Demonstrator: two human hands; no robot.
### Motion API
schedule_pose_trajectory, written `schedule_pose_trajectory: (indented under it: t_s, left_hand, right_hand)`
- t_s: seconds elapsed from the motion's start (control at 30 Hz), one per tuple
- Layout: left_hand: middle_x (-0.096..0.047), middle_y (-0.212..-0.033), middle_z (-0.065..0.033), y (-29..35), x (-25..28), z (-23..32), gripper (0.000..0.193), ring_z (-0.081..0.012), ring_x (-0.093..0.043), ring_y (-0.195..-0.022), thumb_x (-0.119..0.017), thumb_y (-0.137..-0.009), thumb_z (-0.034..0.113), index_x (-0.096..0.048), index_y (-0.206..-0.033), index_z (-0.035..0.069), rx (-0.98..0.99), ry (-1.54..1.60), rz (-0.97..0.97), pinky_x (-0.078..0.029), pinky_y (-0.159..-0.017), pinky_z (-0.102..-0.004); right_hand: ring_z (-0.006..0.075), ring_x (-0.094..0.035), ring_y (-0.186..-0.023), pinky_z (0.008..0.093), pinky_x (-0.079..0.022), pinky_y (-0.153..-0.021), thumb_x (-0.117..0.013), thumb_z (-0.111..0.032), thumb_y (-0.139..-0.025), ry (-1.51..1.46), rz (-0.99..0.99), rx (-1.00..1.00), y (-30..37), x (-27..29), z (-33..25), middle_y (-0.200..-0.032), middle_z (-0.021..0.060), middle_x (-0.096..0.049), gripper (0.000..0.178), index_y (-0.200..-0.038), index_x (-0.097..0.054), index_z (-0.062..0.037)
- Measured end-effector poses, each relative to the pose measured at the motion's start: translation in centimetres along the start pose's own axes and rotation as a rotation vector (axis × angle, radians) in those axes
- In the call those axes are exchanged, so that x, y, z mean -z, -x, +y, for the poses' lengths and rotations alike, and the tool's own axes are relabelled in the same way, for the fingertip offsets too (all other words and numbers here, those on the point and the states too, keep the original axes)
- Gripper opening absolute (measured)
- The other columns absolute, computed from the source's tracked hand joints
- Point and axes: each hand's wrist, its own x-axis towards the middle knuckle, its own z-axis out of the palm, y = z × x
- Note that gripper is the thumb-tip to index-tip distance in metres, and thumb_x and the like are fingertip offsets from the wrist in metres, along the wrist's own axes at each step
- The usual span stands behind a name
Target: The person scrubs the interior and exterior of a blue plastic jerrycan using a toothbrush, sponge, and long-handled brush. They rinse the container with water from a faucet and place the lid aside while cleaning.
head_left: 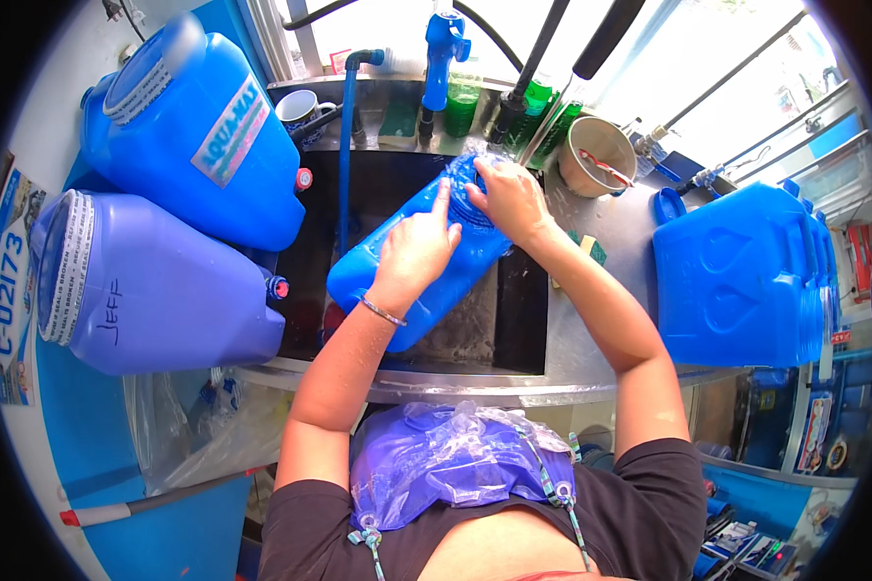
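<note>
A blue plastic water jug lies tilted in the dark sink, its wet round mouth at the far end. My left hand rests on the jug, index finger stretched toward the neck and the other fingers partly curled. At the mouth, my right hand has its fingers closed round the rim. Water or a clear wet film glistens around the fingertips. What lies inside the jug's mouth is hidden by my hands.
Two sealed jugs, one blue and one purplish, stand left of the sink. Several blue jugs stand right. Behind are a blue tap, a blue pipe, a mug, green bottles and a beige tub. A sponge lies right.
</note>
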Motion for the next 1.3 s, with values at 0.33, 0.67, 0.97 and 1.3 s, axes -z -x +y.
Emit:
schedule_pose_trajectory:
  t_s: [0.33,0.67,0.97,1.3]
  left_hand:
    - [-0.068,-0.078,-0.0214,0.5,-0.3,-0.2,0.069,-0.0384,-0.067,-0.075,-0.057,-0.095,0.035,-0.029,-0.151,0.007,0.004,0.024,0.017,-0.052,-0.070,-0.0508]
    - [-0.068,-0.078,-0.0189,1.0,-0.1,-1.2,0.068,-0.0381,-0.067,-0.073,-0.058,-0.094,0.035,-0.032,-0.151,0.008,-0.061,0.042,0.032,-0.053,-0.069,-0.0496]
    - [-0.068,-0.081,-0.0193,1.1,0.2,-0.7,0.068,-0.0389,-0.067,-0.075,-0.060,-0.092,0.035,-0.033,-0.151,0.012,-0.101,0.028,-0.014,-0.053,-0.072,-0.0499]
    - [-0.068,-0.078,-0.0168,1.2,0.0,-0.5,0.066,-0.0359,-0.068,-0.075,-0.062,-0.090,0.035,-0.039,-0.147,0.011,-0.109,0.009,0.035,-0.054,-0.072,-0.0486]
  right_hand:
    - [0.0221,-0.066,-0.079,0.0319,-0.049,-0.072,-0.056,-0.038,-0.096,-0.886,0.177,-0.535,-0.7,-1.9,6.7,-0.084,0.0136,-0.070,0.036,-0.106,-0.072,-0.0084]
    - [0.0370,-0.066,-0.099,0.0488,-0.050,-0.087,-0.065,-0.027,-0.081,0.242,-0.355,-0.487,7.4,-3.3,19.3,-0.103,0.0213,-0.068,0.029,-0.102,-0.071,-0.0078]
    - [0.0385,-0.064,-0.097,0.0465,-0.053,-0.083,-0.059,-0.028,-0.084,0.335,-0.116,-0.427,3.5,3.0,18.1,-0.107,0.0230,-0.064,0.028,-0.102,-0.073,-0.0113]
    - [0.0318,-0.068,-0.081,0.0407,-0.055,-0.074,-0.064,-0.012,-0.086,-0.143,-0.049,0.271,-2.4,0.5,7.0,-0.090,0.0125,-0.068,0.013,-0.095,-0.071,-0.0051]
